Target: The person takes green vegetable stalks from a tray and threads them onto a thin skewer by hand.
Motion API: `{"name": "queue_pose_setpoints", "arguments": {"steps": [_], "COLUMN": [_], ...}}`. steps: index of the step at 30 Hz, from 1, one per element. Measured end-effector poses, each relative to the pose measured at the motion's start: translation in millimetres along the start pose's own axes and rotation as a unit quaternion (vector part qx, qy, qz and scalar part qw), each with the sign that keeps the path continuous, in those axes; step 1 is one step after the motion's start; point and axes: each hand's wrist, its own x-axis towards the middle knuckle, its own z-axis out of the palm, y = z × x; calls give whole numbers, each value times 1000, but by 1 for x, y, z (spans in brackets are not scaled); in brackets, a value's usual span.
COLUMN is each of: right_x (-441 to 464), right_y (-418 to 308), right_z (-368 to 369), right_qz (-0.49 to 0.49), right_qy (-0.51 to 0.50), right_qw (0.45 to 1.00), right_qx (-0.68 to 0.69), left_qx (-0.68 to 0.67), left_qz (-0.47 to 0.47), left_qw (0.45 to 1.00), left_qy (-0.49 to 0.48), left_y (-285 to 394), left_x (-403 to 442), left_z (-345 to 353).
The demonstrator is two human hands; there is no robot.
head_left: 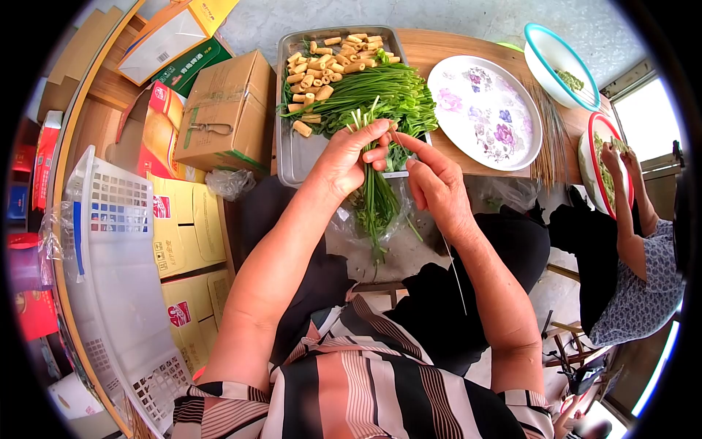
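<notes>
My left hand (351,157) is closed around a bunch of chives (375,208), thin green stalks whose pale cut ends stick up above the fingers and whose leafy tips hang down. Close beside it, my right hand (439,183) grips a thin skewer (455,272), which slants down past the wrist; the fingertips of both hands meet near the stalks' pale ends. Behind the hands lies a metal tray (292,157) with more long greens (380,88) and several tan rolled pieces (322,73), perhaps tofu skin. The skewer's upper tip is hard to make out.
Right of the tray are a flowered white plate (482,110) and many thin skewers (550,139). A blue-rimmed basin (559,66) stands beyond. Another person's hands (620,155) work over a red-rimmed basin (596,168). Cardboard boxes (227,110) and a white plastic basket (110,256) stand left.
</notes>
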Motion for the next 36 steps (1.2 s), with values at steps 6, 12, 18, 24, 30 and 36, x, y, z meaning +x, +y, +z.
{"name": "queue_pose_setpoints", "arguments": {"steps": [6,12,18,24,30,36], "right_x": [0,-1,0,0,-1,-1], "right_y": [-1,0,2,1,2,2], "right_z": [0,0,0,1,0,1], "right_qz": [3,6,7,6,-3,-4], "right_qy": [-1,-1,1,2,-1,-4], "right_qw": [1000,1000,1000,1000,1000,1000], "right_qx": [3,8,10,12,12,11], "left_qx": [-1,-11,-10,-3,11,17], "left_qz": [1,3,2,3,-2,-1], "left_qw": [1000,1000,1000,1000,1000,1000], "left_qy": [1,-3,-1,-3,0,-7], "left_y": [0,0,0,2,5,5], "left_x": [-1,0,0,-1,-3,-2], "left_z": [1,0,0,1,3,0]}}
